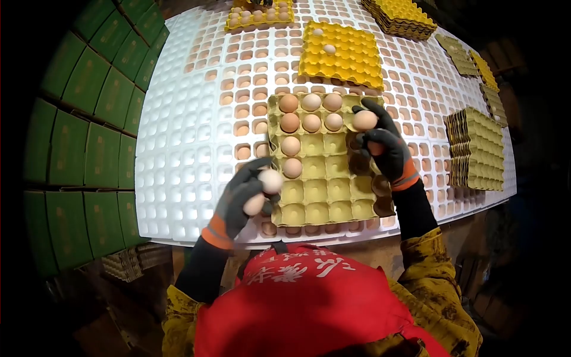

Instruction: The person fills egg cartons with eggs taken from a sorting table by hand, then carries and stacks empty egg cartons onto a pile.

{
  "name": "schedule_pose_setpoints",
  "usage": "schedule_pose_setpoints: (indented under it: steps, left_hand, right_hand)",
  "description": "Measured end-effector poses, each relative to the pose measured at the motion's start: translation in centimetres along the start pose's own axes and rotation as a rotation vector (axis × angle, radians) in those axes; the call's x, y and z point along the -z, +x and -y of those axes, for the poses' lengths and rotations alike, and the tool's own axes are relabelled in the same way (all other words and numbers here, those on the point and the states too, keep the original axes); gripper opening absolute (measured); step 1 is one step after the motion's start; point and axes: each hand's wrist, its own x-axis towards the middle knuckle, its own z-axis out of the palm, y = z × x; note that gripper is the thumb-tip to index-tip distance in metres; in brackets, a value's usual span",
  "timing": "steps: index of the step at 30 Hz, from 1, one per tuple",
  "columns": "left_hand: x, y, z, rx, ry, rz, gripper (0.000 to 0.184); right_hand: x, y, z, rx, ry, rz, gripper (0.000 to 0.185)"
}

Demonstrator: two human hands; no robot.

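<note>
An olive-yellow egg tray (325,190) lies in front of me, with several eggs (289,123) in its far rows and down its left column. My left hand (241,196), in a dark glove with an orange cuff, is closed round two eggs (272,181) at the tray's left edge. Over the tray's far right side, my right hand (385,140) in a matching glove grips two more eggs: one egg (364,121) at the fingertips, the other partly hidden by the fingers.
White foam trays (178,166) with many pockets cover the table, eggs sitting in many of them. A yellow tray (341,56) holding two eggs lies beyond. Tray stacks (476,149) stand right; green boxes (104,143) line the left. Another person's dark-gloved hand shows at the far yellow tray (260,24).
</note>
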Motion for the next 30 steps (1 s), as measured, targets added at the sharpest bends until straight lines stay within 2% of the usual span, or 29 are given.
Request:
schedule_pose_setpoints:
  steps: [1, 2, 3, 4, 5, 6, 8, 10, 11, 12, 13, 14, 15, 16, 17, 18, 20, 22, 23, 25, 26, 28, 29, 30]
  left_hand:
    - [-0.5, 0.2, 0.0, -0.119, -0.236, -0.041, 0.052]
    - [0.1, 0.1, -1.3, -0.089, -0.281, 0.029, 0.051]
    - [0.7, 0.4, -1.6, -0.062, -0.137, -0.038, 0.049]
    - [1.1, 0.9, -2.1, -0.035, 0.012, -0.105, 0.047]
    - [1.0, 2.0, -2.4, -0.064, 0.343, -0.107, 0.045]
    - [0.5, 3.0, -1.7, -0.374, 0.836, -0.140, 0.047]
    - [-1.7, 3.5, -1.3, -0.583, 1.346, -0.199, 0.053]
    - [-5.0, 4.1, -1.8, -0.338, 1.736, -0.135, 0.051]
    - [-4.6, 5.2, 0.0, -0.376, 1.780, -0.102, 0.046]
    - [-5.1, 6.0, 0.7, -0.275, 1.883, -0.127, 0.045]
    - [-5.1, 6.0, 0.3, -0.282, 1.843, -0.118, 0.045]
    - [-4.7, 5.7, -0.1, -0.291, 1.801, -0.110, 0.046]
    - [-3.8, 5.1, -0.6, -0.350, 1.660, -0.136, 0.046]
    - [-3.1, 4.4, -1.1, -0.409, 1.516, -0.157, 0.046]
    - [-1.9, 3.4, -1.6, -0.420, 1.283, -0.149, 0.047]
    - [0.1, 3.4, -0.9, -0.581, 0.898, -0.094, 0.046]
    - [3.3, 0.8, -3.2, -0.011, 0.139, -0.017, 0.043]
    - [7.5, -1.5, -3.4, -0.080, 0.041, -0.082, 0.041]
    - [10.3, -2.0, -2.8, -0.028, 0.096, -0.223, 0.037]
    - [16.9, -1.9, -1.0, 0.003, 0.253, -0.457, 0.032]
    - [20.1, -1.9, -0.6, -0.015, 0.355, -0.551, 0.031]
    - [25.0, -1.7, -1.5, -0.098, 0.402, -0.678, 0.032]
    - [27.9, -0.7, -1.9, -0.048, 0.355, -0.710, 0.043]
    - [29.7, 0.3, -2.7, -0.048, 0.422, -0.740, 0.043]
  right_hand:
    - [0.3, 0.3, 0.5, 0.047, -0.207, -0.006, 0.044]
    - [0.6, 1.3, 0.9, 0.093, -0.413, -0.008, 0.043]
    - [0.5, 2.5, 1.0, 0.073, -0.675, 0.038, 0.039]
    - [0.1, 3.7, 0.4, 0.474, -1.205, 0.135, 0.038]
    - [-0.4, 3.8, -0.2, 0.411, -1.477, 0.093, 0.040]
    - [-1.9, 3.7, -0.5, 0.335, -1.750, 0.051, 0.042]
    - [-1.7, 5.5, -2.7, 0.178, -2.129, 0.061, 0.053]
    - [-1.7, 5.5, -2.9, 0.266, -2.034, -0.010, 0.049]
    - [-1.7, 5.1, -2.5, 0.313, -1.824, -0.019, 0.045]
    - [-1.3, 4.5, -2.0, 0.355, -1.608, -0.023, 0.040]
    - [0.0, 4.6, -2.2, 0.424, -1.440, -0.040, 0.037]
    - [0.8, 4.3, -2.3, 0.313, -1.068, -0.063, 0.042]
    - [-0.1, 3.3, -1.3, 0.063, -0.670, -0.123, 0.038]
    - [-1.4, 1.8, -0.6, -0.024, -0.226, -0.170, 0.036]
    - [1.9, 1.2, -1.7, -0.133, 0.118, -0.038, 0.040]
    - [-0.8, -0.5, -1.9, -0.010, 0.041, -0.198, 0.047]
    - [-2.5, -1.4, -2.6, -0.114, 0.349, -0.115, 0.048]
    - [-6.2, -2.0, -4.1, -0.140, 0.308, -0.202, 0.049]
    - [-7.3, -1.9, -5.5, -0.071, 0.071, -0.135, 0.049]
    - [-11.6, -0.9, -6.8, -0.094, -0.129, -0.036, 0.046]
    - [-14.5, 0.2, -6.9, -0.226, -0.114, -0.047, 0.046]
    - [-19.3, 2.7, -9.4, -0.255, -0.411, -0.009, 0.043]
    - [-21.3, 4.2, -11.2, -0.258, -0.445, 0.014, 0.038]
    - [-23.0, 6.2, -13.5, -0.193, -0.653, 0.042, 0.035]
